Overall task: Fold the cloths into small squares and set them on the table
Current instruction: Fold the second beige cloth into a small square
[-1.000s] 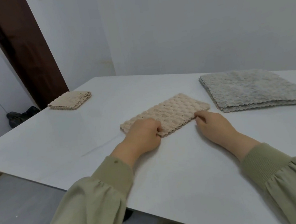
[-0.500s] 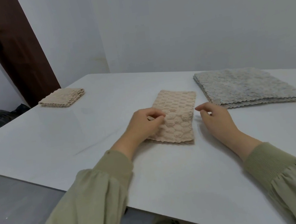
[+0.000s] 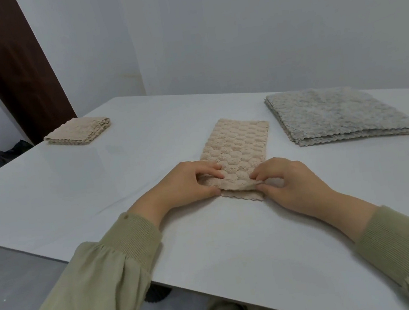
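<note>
Over at the far left of the table (image 3: 48,201), I can see a folded beige square (image 3: 78,131) already set down. Moving right, my left hand (image 3: 183,183) pinches the near left corner of the beige cloth (image 3: 238,145), a long strip lying flat in the middle and running away from me. My right hand (image 3: 290,182) pinches the near right corner, with the upper layer raised a little off the one beneath. I judge it light, soft and floppy, with a nubby weave that should not slip. Both near corners look the right hold for carrying that end over to the far edge. Furthest right sits a grey stack (image 3: 336,116), not yet folded small
</note>
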Action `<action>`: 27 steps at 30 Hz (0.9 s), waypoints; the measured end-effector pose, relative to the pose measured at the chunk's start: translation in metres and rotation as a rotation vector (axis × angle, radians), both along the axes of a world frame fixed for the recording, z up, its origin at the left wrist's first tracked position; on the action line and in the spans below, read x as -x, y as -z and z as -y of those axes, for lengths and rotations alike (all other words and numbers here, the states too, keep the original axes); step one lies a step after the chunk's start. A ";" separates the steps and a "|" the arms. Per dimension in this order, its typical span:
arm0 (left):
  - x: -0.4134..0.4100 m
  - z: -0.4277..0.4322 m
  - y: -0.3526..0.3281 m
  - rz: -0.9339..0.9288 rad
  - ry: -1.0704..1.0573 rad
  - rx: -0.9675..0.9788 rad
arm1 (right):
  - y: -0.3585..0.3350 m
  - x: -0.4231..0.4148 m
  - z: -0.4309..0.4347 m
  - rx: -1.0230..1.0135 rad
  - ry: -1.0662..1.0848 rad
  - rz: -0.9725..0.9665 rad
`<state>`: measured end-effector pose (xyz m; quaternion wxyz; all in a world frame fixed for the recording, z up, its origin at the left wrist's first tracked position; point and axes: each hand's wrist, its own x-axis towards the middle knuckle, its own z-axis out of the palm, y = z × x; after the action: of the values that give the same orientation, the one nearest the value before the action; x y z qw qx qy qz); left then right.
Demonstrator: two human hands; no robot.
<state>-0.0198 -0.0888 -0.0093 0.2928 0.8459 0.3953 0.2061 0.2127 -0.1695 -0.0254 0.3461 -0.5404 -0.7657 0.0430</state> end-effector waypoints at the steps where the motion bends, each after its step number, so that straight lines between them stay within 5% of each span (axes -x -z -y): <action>1: 0.000 0.000 0.000 0.016 -0.005 0.014 | -0.001 -0.001 0.000 -0.047 0.036 -0.015; 14: 0.009 0.000 -0.005 0.083 -0.051 -0.150 | -0.004 -0.002 -0.002 -0.157 -0.051 0.323; 22: 0.022 0.001 0.001 0.030 -0.064 -0.227 | -0.009 0.001 -0.001 -0.408 -0.066 0.519; 27: 0.025 0.002 0.002 0.017 -0.068 -0.214 | -0.007 0.005 0.003 -0.270 -0.162 0.673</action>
<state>-0.0445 -0.0906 -0.0118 0.1968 0.8567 0.3970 0.2641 0.2077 -0.1727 -0.0182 0.1387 -0.4113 -0.8758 -0.2112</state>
